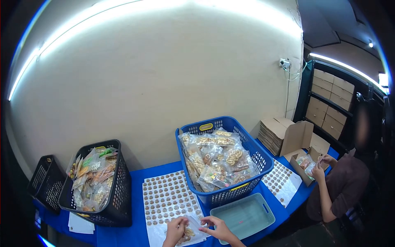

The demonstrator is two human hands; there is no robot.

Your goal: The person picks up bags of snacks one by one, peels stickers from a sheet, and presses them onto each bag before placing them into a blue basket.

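Observation:
A clear plastic bag [191,235] with pale, curved snack pieces inside is between my hands, low in the view. My left hand [176,230] is closed on its left side. The fingers of my right hand [219,229] pinch its upper right edge. Under and behind the bag lies a white sheet of round brown stickers [166,197]. To the right of my right hand stands a shallow pale green tray [242,220]. Behind it is a large blue basket [234,196] heaped with similar filled bags [218,158].
At left, a black basket [123,201] holds assorted filled bags, beside another black basket [47,181]. To the right are another sticker sheet [282,181], stacked flat cardboard [271,136] and a co-worker [339,189] handling a packet over an open box [302,171].

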